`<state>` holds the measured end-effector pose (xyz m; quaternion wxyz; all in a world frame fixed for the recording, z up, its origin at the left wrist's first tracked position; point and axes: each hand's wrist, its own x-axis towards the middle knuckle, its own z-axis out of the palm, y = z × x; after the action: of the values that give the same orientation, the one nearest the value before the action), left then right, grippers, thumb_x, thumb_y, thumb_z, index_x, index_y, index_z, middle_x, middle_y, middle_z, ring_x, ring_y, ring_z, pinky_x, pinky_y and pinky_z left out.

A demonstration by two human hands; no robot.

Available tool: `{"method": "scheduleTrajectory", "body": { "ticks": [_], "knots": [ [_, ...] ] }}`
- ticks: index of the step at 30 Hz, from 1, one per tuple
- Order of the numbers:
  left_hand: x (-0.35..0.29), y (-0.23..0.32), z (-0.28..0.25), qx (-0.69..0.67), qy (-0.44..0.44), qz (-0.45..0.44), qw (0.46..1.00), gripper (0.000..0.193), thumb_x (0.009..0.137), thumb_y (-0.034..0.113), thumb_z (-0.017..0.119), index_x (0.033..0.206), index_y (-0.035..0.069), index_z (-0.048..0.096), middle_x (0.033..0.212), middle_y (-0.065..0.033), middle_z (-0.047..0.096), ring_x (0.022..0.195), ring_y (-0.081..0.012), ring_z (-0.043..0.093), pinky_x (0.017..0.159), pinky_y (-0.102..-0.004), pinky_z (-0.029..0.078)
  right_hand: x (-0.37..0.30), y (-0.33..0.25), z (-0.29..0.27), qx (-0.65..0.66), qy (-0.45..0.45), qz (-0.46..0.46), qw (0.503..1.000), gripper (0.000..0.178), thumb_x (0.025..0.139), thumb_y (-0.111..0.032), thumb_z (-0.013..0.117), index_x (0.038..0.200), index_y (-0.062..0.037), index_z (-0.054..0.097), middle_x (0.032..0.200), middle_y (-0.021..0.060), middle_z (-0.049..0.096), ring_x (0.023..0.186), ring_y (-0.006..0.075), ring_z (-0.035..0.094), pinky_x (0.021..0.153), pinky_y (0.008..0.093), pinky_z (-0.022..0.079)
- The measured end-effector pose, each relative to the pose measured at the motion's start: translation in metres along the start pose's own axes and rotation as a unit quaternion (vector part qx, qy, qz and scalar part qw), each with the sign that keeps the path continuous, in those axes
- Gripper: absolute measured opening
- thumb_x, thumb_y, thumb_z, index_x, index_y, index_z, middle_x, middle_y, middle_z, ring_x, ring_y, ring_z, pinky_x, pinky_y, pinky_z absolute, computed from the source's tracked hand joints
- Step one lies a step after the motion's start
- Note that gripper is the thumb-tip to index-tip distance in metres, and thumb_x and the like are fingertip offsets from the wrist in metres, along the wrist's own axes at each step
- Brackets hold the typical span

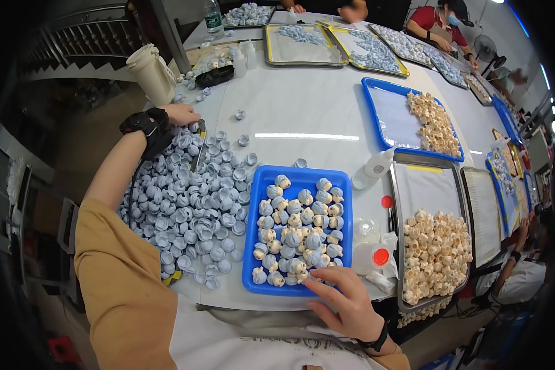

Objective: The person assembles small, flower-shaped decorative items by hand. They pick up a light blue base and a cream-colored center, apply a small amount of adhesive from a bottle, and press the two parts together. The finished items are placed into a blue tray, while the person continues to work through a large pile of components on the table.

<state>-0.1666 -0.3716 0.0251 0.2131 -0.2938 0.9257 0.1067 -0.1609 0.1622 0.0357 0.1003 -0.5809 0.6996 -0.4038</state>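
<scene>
A blue tray (345, 240) in front of me bears many small doll heads (305, 197), cream with blue-grey caps. My right hand (348, 302) is at its lower right corner, fingers apart, index fingertip beside the nearest heads; whether it touches one I cannot tell. To the tray's left spreads a big heap of hollow blue-grey caps (191, 203). At the heap's far edge my left hand (182, 115) reaches down with its fingers curled together, their tips hidden. Right beside it lies a slim metal tool (198, 151) with a yellow and black handle.
Right of the tray stand squeeze bottles (373, 168), a red-lidded container (376, 256) and a metal tray (404, 290) of cream hollow pieces. Farther off is another blue tray (382, 123). A beige bucket (150, 74) stands at the table's left edge. Other people work around the table.
</scene>
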Motion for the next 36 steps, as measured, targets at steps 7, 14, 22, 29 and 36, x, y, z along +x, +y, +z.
{"method": "scheduleTrajectory", "body": {
  "ticks": [7, 14, 22, 29, 36],
  "knots": [
    [0.007, 0.006, 0.010, -0.041, 0.027, 0.063, 0.997, 0.042, 0.084, 0.039, 0.051, 0.098, 0.001, 0.060, 0.086, -0.0098, 0.063, 0.076, -0.0202, 0.059, 0.067, -0.0325, 0.047, 0.001, 0.004, 0.003, 0.000, -0.004, -0.001, 1.000, 0.038, 0.073, -0.011, 0.069, 0.109, -0.0037, 0.059, 0.103, 0.0110, 0.058, 0.092, 0.0276, 0.056, 0.077, 0.0362, 0.045],
    [-0.003, 0.012, 0.012, -0.071, 0.096, 0.119, 0.986, 0.023, 0.078, 0.022, 0.059, 0.085, 0.001, 0.066, 0.077, -0.0083, 0.066, 0.070, -0.0158, 0.060, 0.064, -0.0302, 0.047, 0.004, 0.003, 0.004, 0.003, -0.008, -0.007, 1.000, 0.036, 0.073, -0.010, 0.069, 0.107, -0.0039, 0.060, 0.102, 0.0093, 0.058, 0.092, 0.0260, 0.056, 0.077, 0.0356, 0.046],
    [-0.038, 0.047, 0.010, -0.021, -0.011, 0.227, 0.974, 0.022, 0.076, 0.018, 0.057, 0.088, 0.004, 0.069, 0.079, -0.0082, 0.067, 0.070, -0.0165, 0.061, 0.067, -0.0271, 0.048, 0.002, 0.000, 0.004, 0.015, -0.017, -0.011, 1.000, 0.041, 0.068, -0.005, 0.070, 0.108, -0.0023, 0.059, 0.103, 0.0121, 0.059, 0.092, 0.0288, 0.056, 0.077, 0.0368, 0.046],
    [-0.073, 0.051, -0.028, -0.156, 0.067, 0.194, 0.966, 0.036, 0.081, 0.030, 0.058, 0.106, 0.005, 0.063, 0.104, -0.0132, 0.064, 0.094, -0.0206, 0.060, 0.081, -0.0308, 0.046, -0.002, 0.002, 0.006, -0.001, -0.007, -0.011, 1.000, 0.038, 0.071, -0.009, 0.069, 0.108, -0.0034, 0.059, 0.102, 0.0097, 0.058, 0.090, 0.0267, 0.056, 0.074, 0.0353, 0.046],
    [-0.065, -0.018, 0.003, -0.073, 0.039, 0.061, 0.995, 0.050, 0.083, 0.045, 0.057, 0.120, 0.011, 0.052, 0.118, -0.0187, 0.049, 0.106, -0.0293, 0.048, 0.093, -0.0357, 0.037, -0.003, 0.000, 0.005, 0.009, -0.005, -0.021, 1.000, 0.038, 0.071, -0.008, 0.069, 0.107, -0.0032, 0.059, 0.102, 0.0101, 0.058, 0.090, 0.0270, 0.057, 0.074, 0.0354, 0.046]
  ]
}}
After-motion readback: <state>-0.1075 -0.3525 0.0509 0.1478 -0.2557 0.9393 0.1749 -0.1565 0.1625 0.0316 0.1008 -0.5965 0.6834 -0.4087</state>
